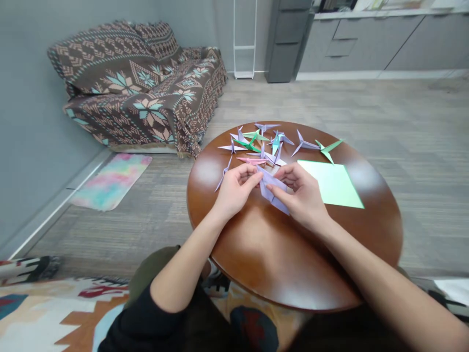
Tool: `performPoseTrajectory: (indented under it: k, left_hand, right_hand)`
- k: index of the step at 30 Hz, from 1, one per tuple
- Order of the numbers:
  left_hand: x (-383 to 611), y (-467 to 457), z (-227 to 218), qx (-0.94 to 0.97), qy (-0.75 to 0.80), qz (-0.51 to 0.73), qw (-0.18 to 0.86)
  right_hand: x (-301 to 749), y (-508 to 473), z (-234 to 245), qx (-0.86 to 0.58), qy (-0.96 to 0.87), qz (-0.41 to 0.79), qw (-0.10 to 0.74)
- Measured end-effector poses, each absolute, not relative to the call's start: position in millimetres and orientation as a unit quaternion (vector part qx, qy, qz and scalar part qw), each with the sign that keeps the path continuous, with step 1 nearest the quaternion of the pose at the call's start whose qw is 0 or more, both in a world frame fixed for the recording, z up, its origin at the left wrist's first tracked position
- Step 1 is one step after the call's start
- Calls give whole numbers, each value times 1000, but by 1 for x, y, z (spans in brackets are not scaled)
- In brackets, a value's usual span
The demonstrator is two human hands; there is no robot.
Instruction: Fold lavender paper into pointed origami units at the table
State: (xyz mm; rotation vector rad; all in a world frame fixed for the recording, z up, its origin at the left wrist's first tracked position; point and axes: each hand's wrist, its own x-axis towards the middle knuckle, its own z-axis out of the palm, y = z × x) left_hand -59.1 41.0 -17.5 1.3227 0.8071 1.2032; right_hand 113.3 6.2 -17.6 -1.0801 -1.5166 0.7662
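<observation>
A partly folded sheet of purple origami paper (273, 191) is held between my two hands over the round table. My left hand (238, 185) pinches its upper left corner between thumb and fingers. On the other side, my right hand (301, 193) grips the sheet with the thumb on top and the fingers behind. Just beyond the hands lie several folded paper cranes in purple, green, blue and pink, among them a pink crane (252, 161) and a dark green crane (252, 143). To the right of my right hand rests a light green paper square (335, 183).
The round brown wooden table (252, 249) stands close in front of my lap. A sofa (146, 93) under a patterned cover is at the back left, with a pastel mat (112, 181) on the floor. Grey cabinets (362, 44) line the far wall.
</observation>
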Motion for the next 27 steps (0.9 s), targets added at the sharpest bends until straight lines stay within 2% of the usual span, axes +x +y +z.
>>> performPoseTrajectory:
  k: [4,8,14,21,27]
  left_hand:
    - [-59,41,-15,584,335,508,538]
    - [-60,40,-14,597,315,520,524]
    - [-58,37,-17,585,309,559,500]
    - [-64,47,-20,505,304,612,527]
    - [-62,42,-15,550,331,538,546]
  right_hand:
    - [113,7,-16,-443,-605,379,543]
    - [115,8,-17,-447,-597,431,509]
    - [117,7,-14,-440,-588,464,496]
    - [113,4,-9,-459,-605,464,455]
    - [114,5,-10,-458,-583,462,487]
